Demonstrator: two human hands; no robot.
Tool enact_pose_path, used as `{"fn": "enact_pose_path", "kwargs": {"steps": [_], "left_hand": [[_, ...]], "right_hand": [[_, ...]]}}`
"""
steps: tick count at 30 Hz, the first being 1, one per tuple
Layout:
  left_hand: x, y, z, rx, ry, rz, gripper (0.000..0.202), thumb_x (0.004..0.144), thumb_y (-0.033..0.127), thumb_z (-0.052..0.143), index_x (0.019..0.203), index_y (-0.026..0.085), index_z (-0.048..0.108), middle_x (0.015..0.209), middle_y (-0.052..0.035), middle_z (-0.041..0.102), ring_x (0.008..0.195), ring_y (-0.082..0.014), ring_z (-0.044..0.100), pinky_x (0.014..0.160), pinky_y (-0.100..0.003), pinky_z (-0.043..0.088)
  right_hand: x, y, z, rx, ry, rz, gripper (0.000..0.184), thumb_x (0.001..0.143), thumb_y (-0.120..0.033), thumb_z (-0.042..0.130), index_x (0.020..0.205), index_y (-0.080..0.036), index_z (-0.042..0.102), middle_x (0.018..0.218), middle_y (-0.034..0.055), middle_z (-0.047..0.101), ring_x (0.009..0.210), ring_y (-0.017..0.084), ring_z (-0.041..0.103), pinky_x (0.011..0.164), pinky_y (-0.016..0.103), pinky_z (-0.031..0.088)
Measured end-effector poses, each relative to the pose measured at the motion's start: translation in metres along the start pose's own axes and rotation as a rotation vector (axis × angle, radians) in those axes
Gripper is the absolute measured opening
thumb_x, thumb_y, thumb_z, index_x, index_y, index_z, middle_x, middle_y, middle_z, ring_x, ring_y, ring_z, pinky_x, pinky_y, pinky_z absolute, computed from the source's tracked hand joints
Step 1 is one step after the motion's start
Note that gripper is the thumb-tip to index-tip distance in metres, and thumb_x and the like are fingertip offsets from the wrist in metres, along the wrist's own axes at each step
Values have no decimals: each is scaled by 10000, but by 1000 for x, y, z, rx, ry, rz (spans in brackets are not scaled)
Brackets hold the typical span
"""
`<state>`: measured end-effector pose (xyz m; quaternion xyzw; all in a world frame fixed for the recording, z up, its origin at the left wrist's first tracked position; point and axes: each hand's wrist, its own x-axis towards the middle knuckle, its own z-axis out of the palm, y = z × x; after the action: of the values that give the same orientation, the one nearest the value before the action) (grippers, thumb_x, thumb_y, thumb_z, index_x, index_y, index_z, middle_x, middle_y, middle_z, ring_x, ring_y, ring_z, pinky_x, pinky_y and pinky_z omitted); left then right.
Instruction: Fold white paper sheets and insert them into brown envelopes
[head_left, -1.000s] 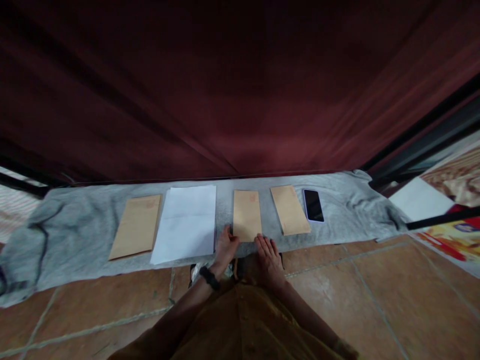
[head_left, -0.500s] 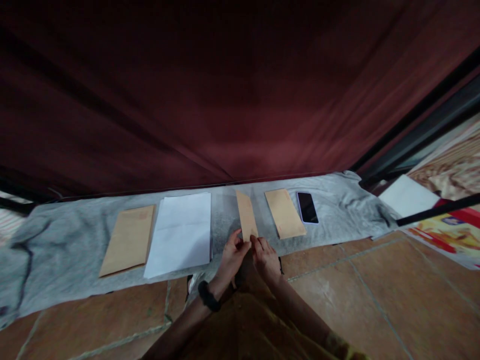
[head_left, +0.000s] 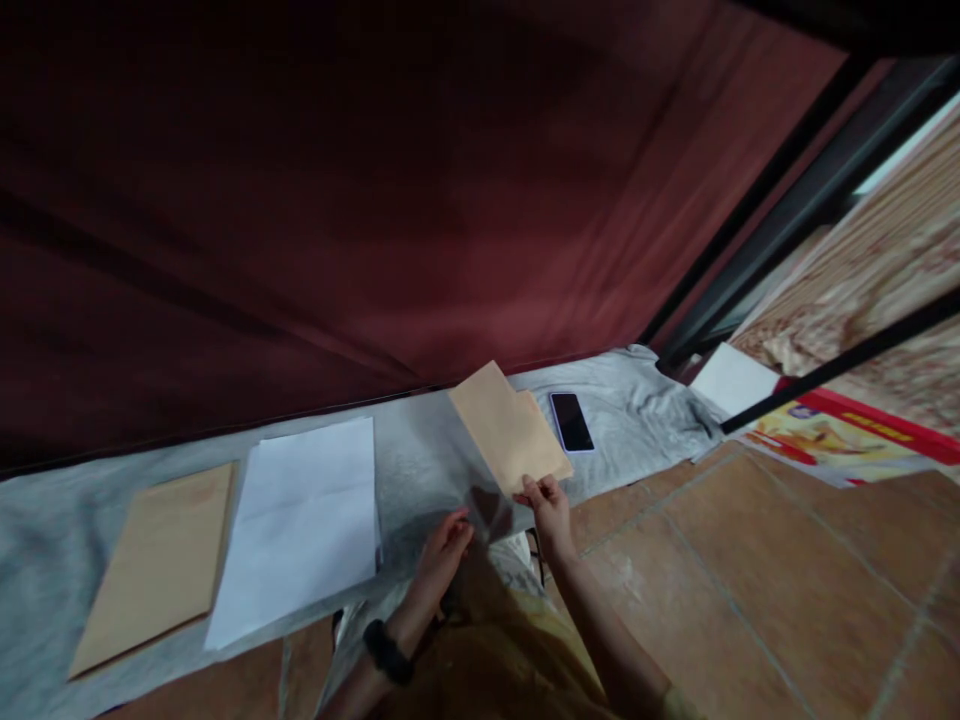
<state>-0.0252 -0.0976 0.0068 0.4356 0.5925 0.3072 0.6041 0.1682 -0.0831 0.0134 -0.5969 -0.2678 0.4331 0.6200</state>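
Observation:
My right hand (head_left: 549,510) pinches the lower corner of a brown paper envelope (head_left: 491,415) between thumb and fingers. This envelope is tilted and partly covers another brown envelope (head_left: 551,440) near the phone; whether the two touch, I cannot tell. My left hand (head_left: 445,550), a dark band on its wrist, holds nothing by the front edge of the cloth, its fingers loosely bent with the thumb apart. Left of it lies a stack of white paper sheets (head_left: 300,525).
Farther left is a pile of larger brown envelopes (head_left: 161,560). A phone (head_left: 572,422) lies on the grey cloth (head_left: 622,400) at right. Behind the cloth hangs a dark red curtain (head_left: 450,250). A black frame bar (head_left: 847,372) and a colourful printed box (head_left: 832,430) stand beyond the right end.
My right hand has carried the envelope rightward, over the one beside the phone. My left hand has let go of it and moved away. The view has turned right.

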Motion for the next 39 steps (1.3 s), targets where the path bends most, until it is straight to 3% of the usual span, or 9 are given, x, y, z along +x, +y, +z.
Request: {"fn": "enact_pose_path", "kwargs": {"steps": [3,8,14,19,31,35,39], "left_hand": [[2,-10,-1,92,-34,14,590,760,552,599,1200,165,664,974,-86,742,896,-247,707,786,-349,552],[4,-18,-9,206,-69,29,511,793,503,547,1157,171,681,1046,-108,757,961,-257,719,817,-353,563],[2,-23,-13,287,-88,25,430,854,458,508,1165,217,679,1124,-81,758,1001,-234,725,841,-329,569],[2,-26,-11,305,-54,61,397,859,443,509,1133,217,689,1176,-79,746,1076,-225,705,915,-317,548],[-11,-23,-16,263,-82,35,436,852,429,503,1181,202,679,1099,-90,763,975,-233,720,857,-334,556],[-15,-20,-28,339,-3,133,415,878,398,474,1157,182,692,1101,-100,758,1006,-227,708,927,-346,540],[-17,-17,-60,563,232,326,414,928,325,409,1205,175,677,1225,-123,711,1138,-236,658,1035,-409,492]], "right_hand": [[16,4,-12,174,73,162,509,564,-558,857,620,-230,471,619,-51,570,585,125,588,630,270,572],[34,6,-27,213,148,237,505,517,-462,894,583,-228,452,537,-68,534,513,104,565,565,240,557],[44,7,-32,170,139,300,454,598,-427,871,561,-221,467,506,-46,563,504,124,600,556,250,571],[45,8,-42,57,106,380,359,730,-445,791,607,-199,561,524,0,631,448,136,604,472,241,545],[51,10,-57,-185,5,493,319,824,-425,724,662,-157,668,558,45,687,426,134,614,421,213,505],[49,9,-62,-252,-18,501,357,802,-498,725,696,-161,681,600,67,712,445,143,628,437,225,503],[42,12,-66,-246,-42,472,405,720,-562,755,690,-163,694,638,88,723,489,170,650,480,265,527]]}}
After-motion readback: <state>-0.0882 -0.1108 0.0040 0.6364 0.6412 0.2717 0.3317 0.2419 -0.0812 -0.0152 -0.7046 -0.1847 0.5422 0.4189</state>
